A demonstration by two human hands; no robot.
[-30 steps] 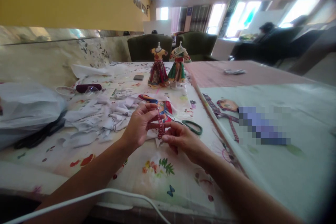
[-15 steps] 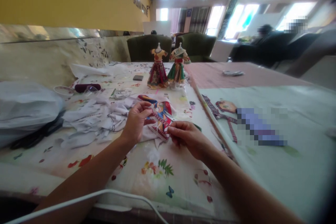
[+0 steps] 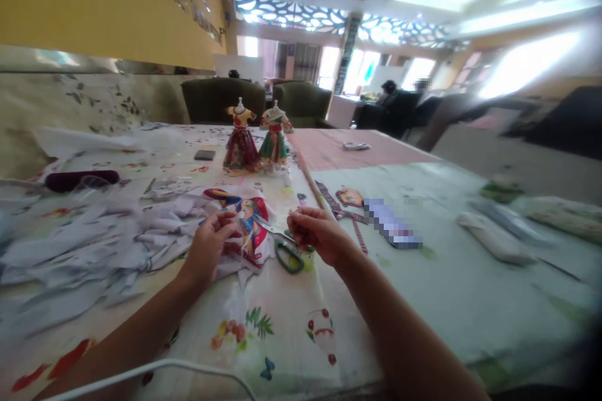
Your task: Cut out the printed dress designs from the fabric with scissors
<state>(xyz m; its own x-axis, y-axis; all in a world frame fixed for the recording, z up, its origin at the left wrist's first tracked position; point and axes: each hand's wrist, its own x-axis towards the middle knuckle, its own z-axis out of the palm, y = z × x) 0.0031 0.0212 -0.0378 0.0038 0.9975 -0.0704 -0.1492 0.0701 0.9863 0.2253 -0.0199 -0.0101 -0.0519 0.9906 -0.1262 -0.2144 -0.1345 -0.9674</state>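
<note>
My left hand (image 3: 214, 241) is pinched closed beside the printed fabric piece (image 3: 256, 216); what its fingers hold is too small to make out. My right hand (image 3: 313, 230) is closed too, fingertips together, just right of the fabric; I cannot tell what it holds. Between the hands, green-handled scissors (image 3: 289, 257) lie with their blades on the red, blue and white fabric. White cloth scraps (image 3: 108, 244) are heaped to the left. Two small dressed doll forms, one in maroon (image 3: 241, 147) and one in green (image 3: 274, 141), stand upright behind.
A white cable (image 3: 188, 364) crosses the near edge. Patterned trim strips (image 3: 360, 235) and a blurred blue item (image 3: 390, 222) lie right. A dark roll (image 3: 82, 180) sits left, a small grey box (image 3: 205, 155) near the doll forms. People sit in the background.
The view has swung right and up. My hands have drawn apart, and the patterned strip stretched between them is no longer seen there. The scissors on the fabric are now mostly uncovered.
</note>
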